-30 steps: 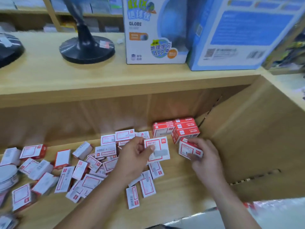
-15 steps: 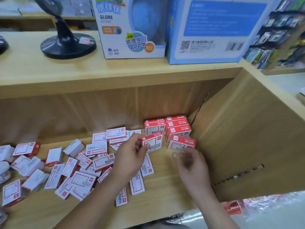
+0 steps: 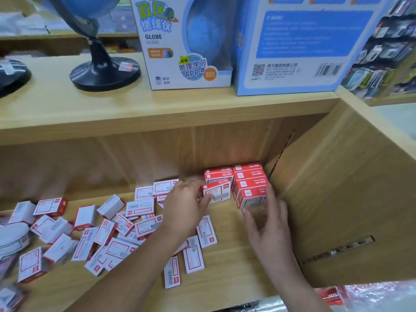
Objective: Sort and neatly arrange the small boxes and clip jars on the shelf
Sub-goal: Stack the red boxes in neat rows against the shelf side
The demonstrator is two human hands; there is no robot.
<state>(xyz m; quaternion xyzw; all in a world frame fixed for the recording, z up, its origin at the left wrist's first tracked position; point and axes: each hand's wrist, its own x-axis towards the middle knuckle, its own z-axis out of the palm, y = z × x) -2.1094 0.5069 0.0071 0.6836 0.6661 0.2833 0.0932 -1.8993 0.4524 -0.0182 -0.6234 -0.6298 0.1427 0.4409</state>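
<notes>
A small red-and-white cardboard box [image 3: 217,192], pinched between the thumb and fingers of the left hand [image 3: 186,206], meets the left column of a tidy stack of matching boxes [image 3: 236,176] in the back right corner of the light wooden shelf board [image 3: 236,266]. The box is held upright with its white printed label facing out, apparently so that it lines up with the row behind it. The right hand [image 3: 265,226] lies against the front box [image 3: 251,197] of the right column, fingers spread and fairly straight, thumb up along its right side. It seems to steady and square that box rather than grip it, though blur leaves this unsure. Tucked against the back wall and the side panel [image 3: 337,188], the stack has two flat faces to square against.

The boxes are crisp-edged, flat-sided cartons, red on the narrow faces and white with a red frame on the broad ones, a shape that lets them pack flush. Towards the left edge of the board many more loose boxes [image 3: 108,235] lie tumbled at all angles, unsorted, and a round white lidded jar [image 3: 11,239] shows at the very edge. On the shelf above stand a blue globe on a black round stand [image 3: 103,73], a white globe carton [image 3: 186,46] and a large blue carton [image 3: 288,46].
</notes>
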